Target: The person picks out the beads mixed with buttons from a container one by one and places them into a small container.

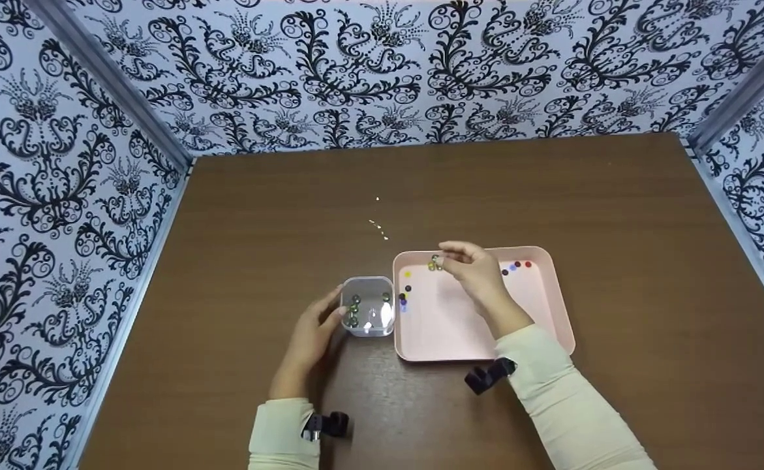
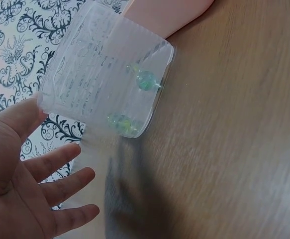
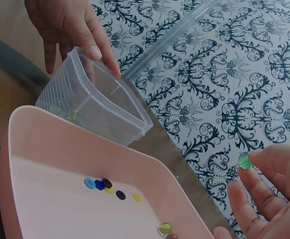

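Observation:
A green glass marble (image 3: 244, 160) is pinched between the thumb and a finger of my right hand (image 1: 479, 277), above the far side of the pink tray (image 1: 447, 326). My left hand (image 1: 313, 333) touches the left side of a clear plastic container (image 1: 370, 334), thumb and index finger at its rim and the other fingers spread straight. Several green marbles (image 2: 146, 80) lie in the container. Below my right hand, a yellowish marble (image 3: 165, 227) rests in the tray near a reddish one (image 3: 172, 236).
Small colored buttons, such as a black one (image 3: 121, 195) and a light blue one (image 3: 89, 183), lie along the tray's left side. More, including a red button (image 1: 528, 264), sit at its far right. Patterned walls (image 1: 382, 72) border the brown table (image 1: 277, 215).

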### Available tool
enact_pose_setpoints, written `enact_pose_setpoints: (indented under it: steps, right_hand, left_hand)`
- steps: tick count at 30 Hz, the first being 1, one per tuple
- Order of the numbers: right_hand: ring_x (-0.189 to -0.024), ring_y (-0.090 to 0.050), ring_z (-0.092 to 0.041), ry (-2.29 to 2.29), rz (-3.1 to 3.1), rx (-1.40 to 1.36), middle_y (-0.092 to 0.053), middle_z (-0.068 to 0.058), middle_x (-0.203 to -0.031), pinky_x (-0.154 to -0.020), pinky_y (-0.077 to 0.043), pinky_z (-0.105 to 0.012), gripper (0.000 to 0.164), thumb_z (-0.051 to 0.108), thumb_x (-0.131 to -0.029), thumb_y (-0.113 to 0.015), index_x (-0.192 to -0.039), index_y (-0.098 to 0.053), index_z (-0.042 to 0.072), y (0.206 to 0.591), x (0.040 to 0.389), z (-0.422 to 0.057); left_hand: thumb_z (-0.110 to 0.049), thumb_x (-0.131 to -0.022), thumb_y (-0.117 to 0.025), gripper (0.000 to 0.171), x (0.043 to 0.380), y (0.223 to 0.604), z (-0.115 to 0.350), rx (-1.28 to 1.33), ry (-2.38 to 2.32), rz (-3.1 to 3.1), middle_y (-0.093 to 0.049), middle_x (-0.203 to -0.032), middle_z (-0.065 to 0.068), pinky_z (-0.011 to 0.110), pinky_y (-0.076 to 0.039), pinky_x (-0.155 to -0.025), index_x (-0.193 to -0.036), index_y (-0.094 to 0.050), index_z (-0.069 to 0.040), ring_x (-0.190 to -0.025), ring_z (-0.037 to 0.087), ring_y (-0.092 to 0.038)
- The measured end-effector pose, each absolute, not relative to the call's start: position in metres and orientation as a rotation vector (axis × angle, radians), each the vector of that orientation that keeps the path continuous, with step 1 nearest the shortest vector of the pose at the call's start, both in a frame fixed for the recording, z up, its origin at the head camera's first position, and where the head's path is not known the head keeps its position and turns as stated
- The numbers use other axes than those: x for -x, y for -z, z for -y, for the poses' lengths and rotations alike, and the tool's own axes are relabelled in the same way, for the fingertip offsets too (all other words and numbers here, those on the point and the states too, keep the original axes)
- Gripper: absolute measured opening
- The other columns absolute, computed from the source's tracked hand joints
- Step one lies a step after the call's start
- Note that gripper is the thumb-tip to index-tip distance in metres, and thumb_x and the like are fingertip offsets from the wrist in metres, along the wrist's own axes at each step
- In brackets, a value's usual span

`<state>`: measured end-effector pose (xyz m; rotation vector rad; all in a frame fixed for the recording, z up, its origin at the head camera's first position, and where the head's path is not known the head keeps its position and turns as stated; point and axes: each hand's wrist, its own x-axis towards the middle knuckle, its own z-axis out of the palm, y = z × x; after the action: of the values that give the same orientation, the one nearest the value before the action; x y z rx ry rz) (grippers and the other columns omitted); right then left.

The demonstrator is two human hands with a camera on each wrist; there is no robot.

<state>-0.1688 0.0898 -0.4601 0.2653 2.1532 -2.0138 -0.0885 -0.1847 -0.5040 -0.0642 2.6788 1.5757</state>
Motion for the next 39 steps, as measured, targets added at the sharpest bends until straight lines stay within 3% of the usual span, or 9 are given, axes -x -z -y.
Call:
enact_pose_setpoints:
  steps: [5, 16, 32, 39]
  right_hand:
    - [-0.09, -0.061, -0.009, 2.039, -2.16, -0.243, -0.069, -0.005, -0.098, -0.079, -0.053, -0.018, 0.033, -0.001, -0.082, -0.067, -0.115, -0.065, -0.004, 0.459, 0.168, -0.085]
    - [-0.089, -0.062, -0.009, 2.03, -2.186, -0.195, -0.071, -0.009, -0.1, -0.081, -0.052, -0.018, 0.032, 0.002, -0.083, -0.071, -0.113, -0.066, -0.004, 0.458, 0.168, -0.08]
    - [-0.09, -0.063, -0.01, 2.016, -2.2, -0.165, -0.071, -0.005, -0.096, -0.08, -0.052, -0.018, 0.03, 0.001, -0.081, -0.072, -0.11, -0.068, -0.003, 0.456, 0.165, -0.07]
    - [-0.094, -0.063, -0.013, 1.985, -2.21, -0.105, -0.07, -0.01, -0.101, -0.082, -0.052, -0.019, 0.031, 0.0, -0.082, -0.071, -0.112, -0.067, -0.005, 0.457, 0.163, -0.064]
  left_hand:
    - [-0.015, -0.096, -0.059, 0.043, 0.089, 0.505, 0.184, 0.085, -1.574, -2.671, -0.05, -0.141, 0.019, 0.05, -0.028, -0.114, -0.136, -0.054, -0.003, -0.134, 0.037, -0.041]
    - [-0.018, -0.096, -0.058, 0.042, 0.087, 0.504, 0.185, 0.042, -1.565, -2.681, -0.05, -0.14, 0.02, 0.054, -0.028, -0.112, -0.138, -0.054, -0.009, -0.133, 0.039, -0.042]
    - [-0.017, -0.097, -0.056, 0.042, 0.088, 0.507, 0.186, 0.015, -1.54, -2.706, -0.05, -0.14, 0.022, 0.054, -0.029, -0.112, -0.137, -0.053, -0.004, -0.132, 0.04, -0.042]
    - [-0.017, -0.098, -0.056, 0.042, 0.089, 0.508, 0.187, 0.006, -1.571, -2.688, -0.049, -0.14, 0.022, 0.053, -0.028, -0.113, -0.137, -0.053, -0.003, -0.133, 0.04, -0.041]
